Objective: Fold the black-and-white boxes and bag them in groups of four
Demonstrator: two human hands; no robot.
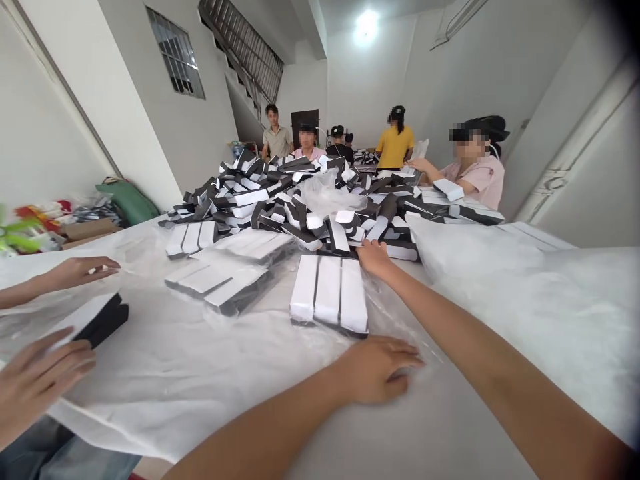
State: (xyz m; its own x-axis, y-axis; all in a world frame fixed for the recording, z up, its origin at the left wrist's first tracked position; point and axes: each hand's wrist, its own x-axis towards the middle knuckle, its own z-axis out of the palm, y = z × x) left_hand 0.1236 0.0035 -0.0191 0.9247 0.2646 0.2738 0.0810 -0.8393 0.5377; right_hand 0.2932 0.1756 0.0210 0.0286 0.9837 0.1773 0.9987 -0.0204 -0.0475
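1. A white table [165,380] stands in a room with pale walls [370,80] and stairs [245,43].
2. The right hand [375,259] has bent fingers at the near edge of a heap [250,198] of boxes. I cannot tell if they pinch one or only touch.
3. The left hand [383,370] has loose, bent fingers, with a gap to the thumb. No box shows in them.
4. To take hold well, I think the right fingers should hug one box by its sides and draw it out slowly, so others don't slide.
5. Loose boxes lie by the right fingertips and beyond. A pack [329,293] of three is just left of those fingers and just past the left knuckles, near clear film [387,300].
6. Far left of both hands, a co-worker's hand [45,370] holds boxes [100,320].
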